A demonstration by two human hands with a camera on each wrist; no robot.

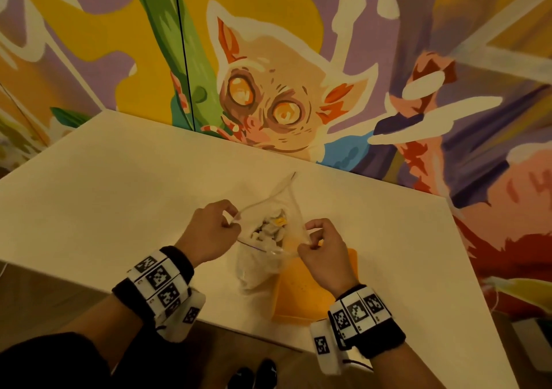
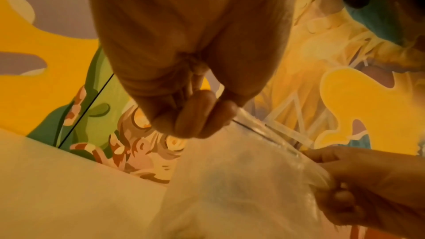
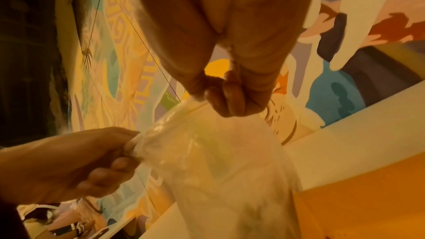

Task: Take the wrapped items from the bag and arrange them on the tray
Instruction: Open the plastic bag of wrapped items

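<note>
A clear zip bag (image 1: pixel 260 264) is held up over the white table, its mouth pulled apart. Inside lie several pale wrapped items (image 1: pixel 268 228), one with a yellow label. My left hand (image 1: pixel 221 227) pinches the bag's left rim, and my right hand (image 1: pixel 313 239) pinches the right rim. An orange tray (image 1: pixel 310 287) lies flat on the table under and right of the bag. In the left wrist view my left hand (image 2: pixel 195 115) pinches the bag (image 2: pixel 230 179) at its zip strip. The right wrist view shows my right hand (image 3: pixel 230 101) gripping the bag (image 3: pixel 218 161) above the tray (image 3: pixel 368 197).
The white table (image 1: pixel 119 194) stands against a painted mural wall. Its near edge runs just under my wrists, and dark shoes (image 1: pixel 254 373) show on the floor below.
</note>
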